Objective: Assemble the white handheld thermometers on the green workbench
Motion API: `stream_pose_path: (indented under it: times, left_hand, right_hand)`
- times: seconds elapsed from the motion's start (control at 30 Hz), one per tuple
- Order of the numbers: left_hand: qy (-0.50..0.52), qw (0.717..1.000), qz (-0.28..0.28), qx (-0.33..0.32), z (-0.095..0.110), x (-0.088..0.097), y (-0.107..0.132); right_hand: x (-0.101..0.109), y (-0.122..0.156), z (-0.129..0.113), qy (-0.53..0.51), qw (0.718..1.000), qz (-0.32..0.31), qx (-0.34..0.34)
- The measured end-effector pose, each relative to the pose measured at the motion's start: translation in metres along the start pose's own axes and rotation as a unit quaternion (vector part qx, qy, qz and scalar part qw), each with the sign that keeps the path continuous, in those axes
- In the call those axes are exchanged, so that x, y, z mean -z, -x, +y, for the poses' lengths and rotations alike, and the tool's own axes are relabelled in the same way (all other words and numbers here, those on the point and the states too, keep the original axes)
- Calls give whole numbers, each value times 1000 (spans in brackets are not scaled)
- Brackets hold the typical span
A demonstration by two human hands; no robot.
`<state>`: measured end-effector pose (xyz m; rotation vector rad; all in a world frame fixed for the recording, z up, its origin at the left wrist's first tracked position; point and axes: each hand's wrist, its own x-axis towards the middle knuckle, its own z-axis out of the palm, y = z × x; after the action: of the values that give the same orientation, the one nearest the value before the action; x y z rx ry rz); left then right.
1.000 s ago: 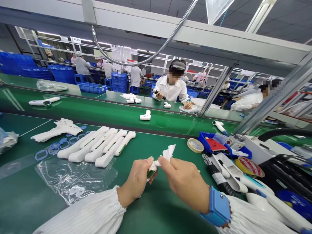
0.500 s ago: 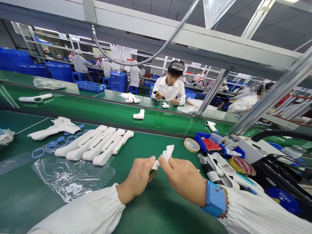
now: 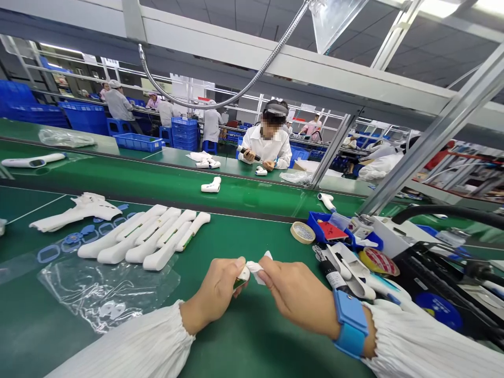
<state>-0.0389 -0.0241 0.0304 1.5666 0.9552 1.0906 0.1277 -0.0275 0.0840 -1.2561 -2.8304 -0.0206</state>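
My left hand (image 3: 216, 294) is closed around a small white plastic part with a green circuit board (image 3: 241, 279); most of it is hidden by the fingers. A white tissue (image 3: 255, 268), bunched to a twisted tip, is pinched in my right hand (image 3: 297, 294). Its tip meets the upper end of the white part. To the left of my hands lies a row of several white handle-shaped housings (image 3: 165, 251), some showing green boards. In front of them is a clear plastic bag (image 3: 149, 286) with small white pieces in or on it.
Blue ring-shaped parts (image 3: 49, 254) and a white gun-shaped housing (image 3: 81, 211) lie at left. On the right are a tape roll (image 3: 302, 232), a blue bin (image 3: 311, 219) and a dark bottle (image 3: 333, 275). White devices (image 3: 211, 185) sit on the green conveyor; a co-worker (image 3: 268, 139) sits beyond.
The tissue's loose end, standing up above my right hand before, is now mostly tucked down, with its twisted tip stretched toward the white part. My hands are slightly lower; the view has shifted.
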Motion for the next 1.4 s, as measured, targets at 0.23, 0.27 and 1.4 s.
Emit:
stream_pose_path:
  times: [0.23, 0.27, 1.4]
  left_hand:
    - [-2, 1000, 0, -5, 0, -3, 1]
    - [-4, 1000, -2, -5, 0, -3, 0]
    - [58, 993, -74, 65, 12, 15, -2]
  right_hand:
    - [-14, -2, 5, 18, 998, 33, 47]
    - [-15, -3, 5, 21, 998, 36, 51]
    - [-10, -2, 6, -76, 996, 39, 5]
